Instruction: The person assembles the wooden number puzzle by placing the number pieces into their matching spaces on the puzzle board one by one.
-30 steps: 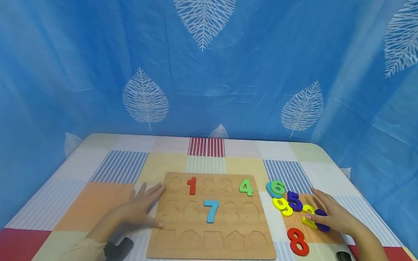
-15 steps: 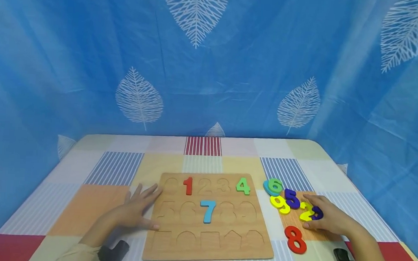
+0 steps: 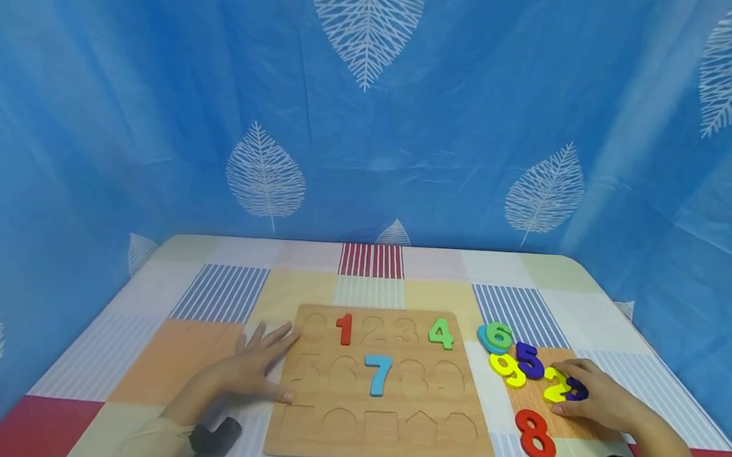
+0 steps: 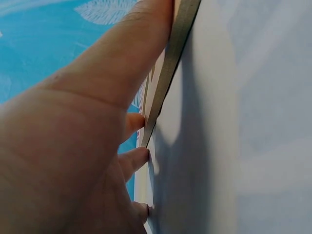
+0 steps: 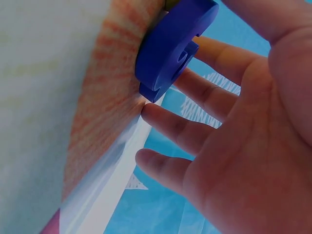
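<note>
My left hand (image 3: 249, 372) lies with spread fingers at the left edge of the wooden number board (image 3: 317, 447), thumb and fingertips touching it; the left wrist view shows the hand (image 4: 73, 131) beside the board's edge (image 4: 168, 73). On the right, my right hand (image 3: 608, 400) has its fingers and thumb bent round a purple piece (image 3: 577, 389), which overlaps a yellow 2 (image 3: 554, 387). In the right wrist view the hand (image 5: 239, 112) has fingertips against the purple piece (image 5: 168, 46); the thumb's tip is out of that view.
Red 1 (image 3: 345, 329), green 4 (image 3: 441, 334) and blue 7 (image 3: 377, 375) are on the board. Right of it lie a green 6 (image 3: 498, 336) over a light-blue piece (image 3: 483, 338), yellow 9 (image 3: 507, 370), purple 5 (image 3: 529, 361) and red 8 (image 3: 535, 436).
My right fingers have drawn in around the purple piece, which has shifted slightly toward the yellow 2. The left hand stays at the board's edge. The head view has shifted a little.
</note>
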`<state>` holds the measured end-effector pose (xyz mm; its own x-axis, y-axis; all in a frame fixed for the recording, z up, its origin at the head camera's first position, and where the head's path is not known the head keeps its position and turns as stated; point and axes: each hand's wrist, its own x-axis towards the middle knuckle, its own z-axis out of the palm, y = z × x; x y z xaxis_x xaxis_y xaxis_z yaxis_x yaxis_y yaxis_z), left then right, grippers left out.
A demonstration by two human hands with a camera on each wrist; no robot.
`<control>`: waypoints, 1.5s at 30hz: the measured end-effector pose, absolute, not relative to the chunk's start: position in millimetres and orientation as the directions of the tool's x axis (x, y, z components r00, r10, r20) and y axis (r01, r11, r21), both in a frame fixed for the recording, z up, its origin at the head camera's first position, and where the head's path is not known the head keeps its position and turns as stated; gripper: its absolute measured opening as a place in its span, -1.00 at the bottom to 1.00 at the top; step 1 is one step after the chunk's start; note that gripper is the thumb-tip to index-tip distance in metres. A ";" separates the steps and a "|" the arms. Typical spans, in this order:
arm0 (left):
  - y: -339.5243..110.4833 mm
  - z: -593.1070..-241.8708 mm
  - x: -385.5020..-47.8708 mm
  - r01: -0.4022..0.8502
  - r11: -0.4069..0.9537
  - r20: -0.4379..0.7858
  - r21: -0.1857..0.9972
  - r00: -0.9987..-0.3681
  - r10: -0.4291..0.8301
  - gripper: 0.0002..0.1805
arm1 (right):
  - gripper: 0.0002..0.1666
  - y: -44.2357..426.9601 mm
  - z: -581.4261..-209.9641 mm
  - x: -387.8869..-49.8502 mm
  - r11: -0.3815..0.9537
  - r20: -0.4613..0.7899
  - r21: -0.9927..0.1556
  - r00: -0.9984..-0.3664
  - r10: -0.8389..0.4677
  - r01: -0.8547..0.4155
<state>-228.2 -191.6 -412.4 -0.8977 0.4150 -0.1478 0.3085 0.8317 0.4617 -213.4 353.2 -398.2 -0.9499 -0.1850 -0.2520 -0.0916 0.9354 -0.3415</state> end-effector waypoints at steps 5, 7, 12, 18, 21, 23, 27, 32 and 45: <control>-192.6 -412.8 -226.0 0.289 0.845 -0.172 0.450 -0.900 0.399 0.16 | -0.08 353.9 -401.6 -213.1 0.933 -0.241 -0.342 -0.949 -0.203 -0.113; -192.6 -412.8 -226.4 0.299 0.841 -0.161 0.450 -0.899 0.406 0.15 | -0.09 354.5 -402.1 -213.2 0.933 -0.228 -0.338 -0.951 -0.207 -0.122; -192.7 -412.8 -227.9 0.307 0.834 -0.146 0.458 -0.900 0.411 0.14 | -0.10 355.8 -401.6 -215.9 0.936 -0.227 -0.329 -0.952 -0.208 -0.126; -192.9 -411.5 -228.6 0.291 0.835 -0.161 0.467 -0.900 0.404 0.15 | -0.02 352.1 -395.2 -221.4 0.940 -0.256 -0.330 -0.950 -0.177 -0.086; -192.1 -412.1 -229.4 0.287 0.840 -0.166 0.461 -0.902 0.399 0.15 | 0.04 349.3 -391.7 -223.9 0.941 -0.267 -0.332 -0.949 -0.165 -0.070; -191.3 -412.8 -229.8 0.282 0.844 -0.171 0.455 -0.903 0.394 0.14 | 0.05 347.3 -388.9 -225.4 0.945 -0.273 -0.320 -0.950 -0.154 -0.062; -190.7 -413.8 -229.8 0.272 0.851 -0.176 0.449 -0.907 0.383 0.15 | 0.00 343.6 -382.6 -228.7 0.948 -0.252 -0.305 -0.952 -0.176 -0.094; -191.7 -413.4 -228.7 0.290 0.841 -0.159 0.457 -0.903 0.398 0.14 | -0.04 335.8 -375.1 -232.5 0.939 -0.201 -0.318 -0.959 -0.202 -0.131; -187.7 -416.5 -226.3 0.255 0.857 -0.174 0.448 -0.915 0.363 0.15 | 0.04 287.8 -359.5 -250.4 0.921 -0.182 -0.373 -0.964 -0.195 -0.116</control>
<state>-226.3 -187.7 -416.5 -0.9153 0.3633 -0.1738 0.2551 0.8569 0.4479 -250.4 287.8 -359.5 -0.9639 -0.1947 -0.1815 -0.1158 0.9207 -0.3728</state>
